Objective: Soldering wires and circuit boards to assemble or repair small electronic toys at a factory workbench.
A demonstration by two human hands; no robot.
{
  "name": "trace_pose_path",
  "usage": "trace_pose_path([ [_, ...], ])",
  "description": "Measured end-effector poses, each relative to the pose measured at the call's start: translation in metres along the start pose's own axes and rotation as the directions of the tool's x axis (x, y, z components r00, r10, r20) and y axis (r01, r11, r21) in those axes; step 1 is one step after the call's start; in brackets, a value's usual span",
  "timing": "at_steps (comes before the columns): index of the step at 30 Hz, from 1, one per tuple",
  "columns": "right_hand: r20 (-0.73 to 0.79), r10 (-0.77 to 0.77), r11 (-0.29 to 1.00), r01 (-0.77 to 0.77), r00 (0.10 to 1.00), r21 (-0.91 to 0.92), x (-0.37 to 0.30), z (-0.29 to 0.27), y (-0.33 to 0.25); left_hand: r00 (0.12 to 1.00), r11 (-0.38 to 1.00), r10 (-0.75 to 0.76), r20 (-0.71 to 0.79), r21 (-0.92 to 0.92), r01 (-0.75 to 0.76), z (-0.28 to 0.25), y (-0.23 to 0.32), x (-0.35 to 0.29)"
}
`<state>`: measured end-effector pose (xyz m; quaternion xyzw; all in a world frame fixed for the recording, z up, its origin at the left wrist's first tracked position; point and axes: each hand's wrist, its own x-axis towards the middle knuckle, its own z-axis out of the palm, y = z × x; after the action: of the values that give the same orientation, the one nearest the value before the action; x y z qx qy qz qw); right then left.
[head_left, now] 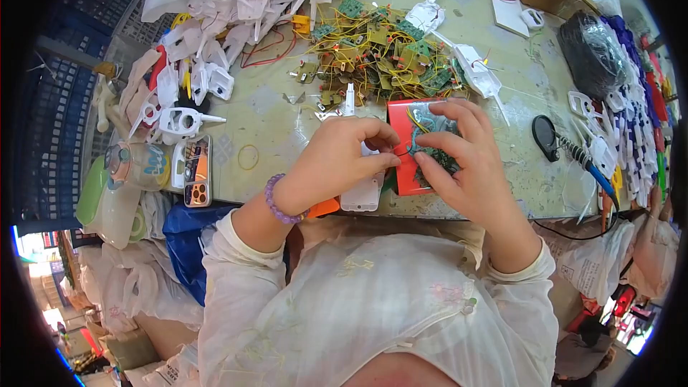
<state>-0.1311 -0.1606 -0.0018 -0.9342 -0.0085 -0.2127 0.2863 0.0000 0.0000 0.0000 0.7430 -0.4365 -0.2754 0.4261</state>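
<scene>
My left hand (342, 152), with a purple bead bracelet at the wrist, is closed in a pinch over the left edge of a red tray (407, 185). Opposite it, my right hand (469, 161) has thumb and forefinger drawn together above the tray. Whatever the fingertips hold is too small to make out. Small dark-green parts (446, 161) and a bit of yellow wire lie in the tray, partly hidden by my right hand. Below my left hand a white plastic housing (362, 197) lies near the table edge, its middle covered by the hand.
Beyond the tray spreads a heap of circuit boards with yellow wires (387, 54). White housings (193, 75) pile up at left, near a phone (198, 170) and a glass jar (140, 165). At right stand a soldering iron (598, 178) and a black plastic-wrapped bundle (591, 54).
</scene>
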Motion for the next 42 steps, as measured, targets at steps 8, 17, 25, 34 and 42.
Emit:
trace_pose_path([
  [8,-0.054,-0.079,0.997,0.077,0.995,-0.032,0.006,0.003,-0.004,1.0,0.987,0.006,-0.014,-0.158,-0.008,0.004,-0.002,-0.006],
  [17,-0.119,-0.018,0.993,0.004,0.993,-0.115,-0.011,0.015,-0.012,0.977,0.983,0.164,-0.14,-0.063,-0.174,0.016,-0.002,-0.009],
  [25,-0.19,0.017,0.994,-0.037,0.982,-0.102,-0.03,0.002,0.005,0.954,0.958,0.284,-0.093,0.07,-0.278,0.018,-0.001,-0.006],
  [34,-0.235,0.006,0.99,-0.038,0.972,-0.134,-0.026,0.009,0.009,0.789,0.738,0.602,-0.119,0.459,-0.494,0.03,-0.003,0.002],
  [42,-0.686,0.651,0.69,0.123,0.324,0.713,-0.096,-0.019,0.071,0.806,0.735,0.585,-0.094,0.482,-0.477,0.028,-0.007,-0.001],
])
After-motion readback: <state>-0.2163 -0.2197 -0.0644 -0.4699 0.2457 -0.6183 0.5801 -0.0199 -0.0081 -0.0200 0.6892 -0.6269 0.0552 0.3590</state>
